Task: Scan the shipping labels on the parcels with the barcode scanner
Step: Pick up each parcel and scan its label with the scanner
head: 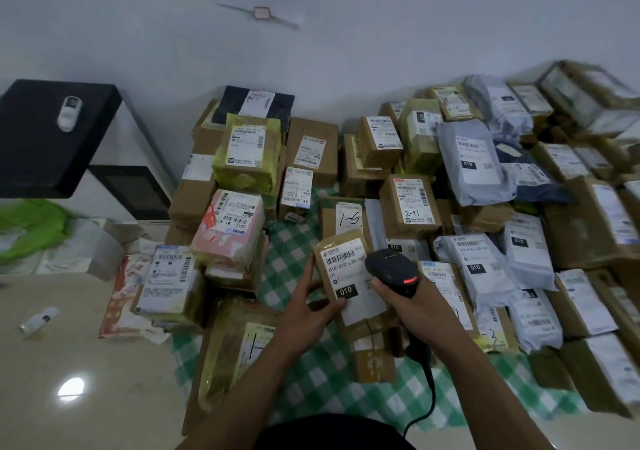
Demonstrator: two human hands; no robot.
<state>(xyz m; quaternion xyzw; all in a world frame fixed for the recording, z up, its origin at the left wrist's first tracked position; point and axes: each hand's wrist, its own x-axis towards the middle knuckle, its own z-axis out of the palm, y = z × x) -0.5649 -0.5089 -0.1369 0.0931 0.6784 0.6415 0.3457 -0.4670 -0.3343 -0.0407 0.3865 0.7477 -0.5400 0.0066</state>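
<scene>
**Scanning the little box**

The left hand (304,306) grips a small brown cardboard parcel (349,280) over the green checked cloth (311,377). The right hand (412,302) grips the black barcode scanner (393,271). Hold the parcel still and aim at the white label's stripes.

Left hand (304,311), right hand (412,307) bare; forearms (249,380) unsleeved; black garment (332,432) on torso.

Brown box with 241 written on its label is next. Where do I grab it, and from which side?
Probably grip the 241 box by its left and right side faces, the left hand coming from above its near end. Its label faces up, so side grips leave the barcode clear for the scanner in the right hand. The left hand holds a parcel now.
</scene>
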